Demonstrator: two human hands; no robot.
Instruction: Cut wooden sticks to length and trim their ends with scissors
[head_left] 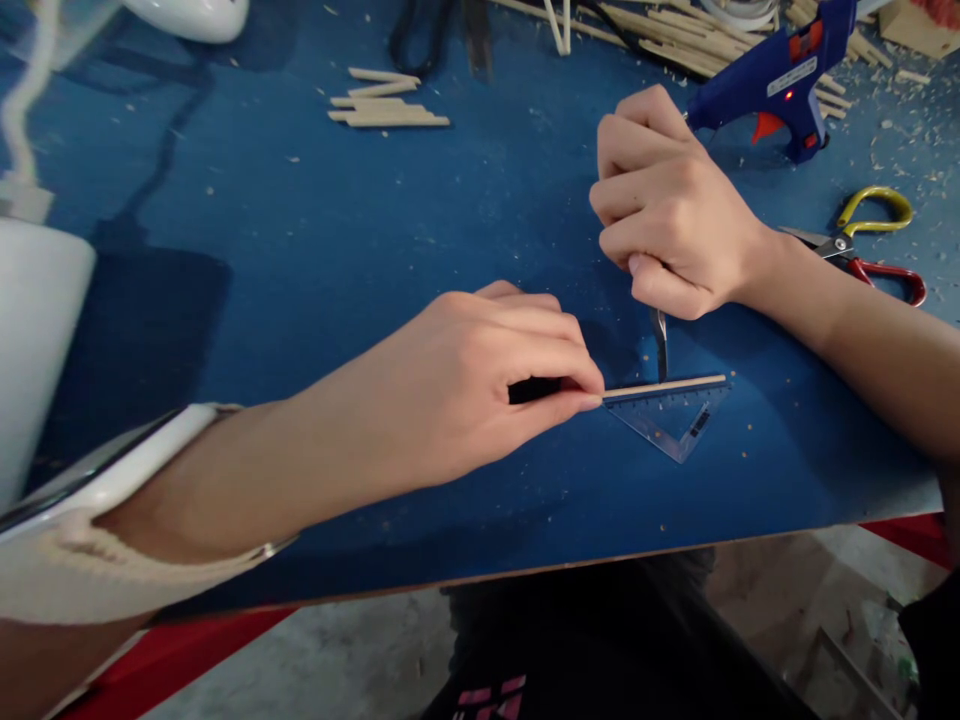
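The left hand (517,375) comes in from the lower left, palm down and wrist nearly level, its thumb and forefinger pinched together on the left end of a stick (675,385). The other fingers curl under, out of sight. The stick lies near the front edge of the desk (300,230), running rightward from that pinch with a slight upward tilt.

The right hand (664,200) reaches in from the right, raised a little above the desk and curled into a fist around a knife (660,345). The fist hides the handle — only the blade shows, pointing down to the stick's far edge about midway along; whether it cuts in, I cannot tell.

A clear set square (671,448) lies along the near side of the stick, its corner toward the person. Just beyond the right forearm are scissors (844,245), spread open, and past the fist a blue glue gun (772,85) with a small red light lit. Behind it lies a heap of sticks (690,40) among shavings; a few short pieces (390,115) sit apart, farther left — well clear of both hands
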